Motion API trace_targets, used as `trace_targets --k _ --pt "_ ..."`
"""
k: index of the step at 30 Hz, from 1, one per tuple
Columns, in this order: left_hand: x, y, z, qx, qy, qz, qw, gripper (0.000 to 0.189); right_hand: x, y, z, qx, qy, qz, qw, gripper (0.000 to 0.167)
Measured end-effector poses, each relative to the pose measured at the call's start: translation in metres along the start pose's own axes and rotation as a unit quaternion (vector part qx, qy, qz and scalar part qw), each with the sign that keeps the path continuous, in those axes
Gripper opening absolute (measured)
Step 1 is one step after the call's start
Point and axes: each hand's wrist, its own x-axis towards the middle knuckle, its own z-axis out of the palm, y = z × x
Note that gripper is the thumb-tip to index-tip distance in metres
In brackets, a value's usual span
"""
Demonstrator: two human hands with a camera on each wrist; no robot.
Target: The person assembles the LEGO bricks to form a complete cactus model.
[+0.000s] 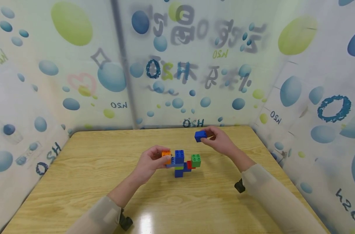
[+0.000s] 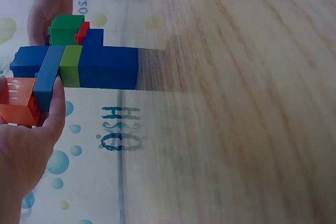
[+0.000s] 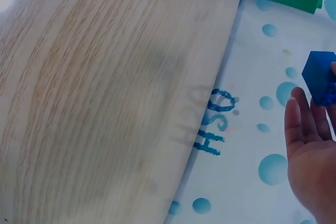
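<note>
A small structure of toy building bricks stands on the table. In the head view it has a dark blue brick (image 1: 179, 156) on top, a green brick (image 1: 196, 160) on its right arm and an orange brick (image 1: 166, 157) on its left. My left hand (image 1: 150, 164) grips the structure's left end, thumb and fingers about the orange brick and the lighter blue brick (image 2: 48, 77) under it. Up and to the right, apart from the structure, my right hand (image 1: 219, 140) pinches a loose blue brick (image 1: 200, 136). In the right wrist view this blue brick (image 3: 319, 77) is partly cut off.
The wooden table (image 1: 101, 169) spreads round the structure on all sides. Behind and beside it hang pale curtains (image 1: 177, 91) with blue and green dots and letters. Dark wrist cameras (image 1: 240, 186) sit below both sleeves.
</note>
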Motion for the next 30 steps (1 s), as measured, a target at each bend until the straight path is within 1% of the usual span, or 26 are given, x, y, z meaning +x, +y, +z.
trace_targets --k 4,10,14,21,27,30 --pt "0.000 0.000 0.000 -0.001 0.002 0.000 1.0000 0.035 -0.004 -0.011 0.002 0.015 -0.009 -0.007 0.9998 0.043" --pt "0.000 -0.001 0.000 0.000 0.005 -0.002 1.0000 0.034 -0.009 -0.027 0.006 0.040 -0.018 -0.033 0.9985 0.042" --pt "0.000 0.000 0.000 0.001 0.008 -0.006 0.9999 0.036 -0.010 -0.034 0.010 0.044 -0.020 -0.048 0.9977 0.044" --pt "0.000 -0.001 -0.001 0.003 0.006 -0.003 1.0000 0.037 -0.016 -0.048 0.017 0.058 -0.040 -0.070 0.9951 0.047" --pt "0.000 -0.001 -0.001 0.001 0.002 0.000 1.0000 0.039 -0.017 -0.053 0.024 0.048 -0.050 -0.080 0.9944 0.047" --pt "0.000 0.000 -0.001 0.001 0.002 -0.001 1.0000 0.035 -0.018 -0.056 0.027 0.041 -0.054 -0.081 0.9944 0.047"
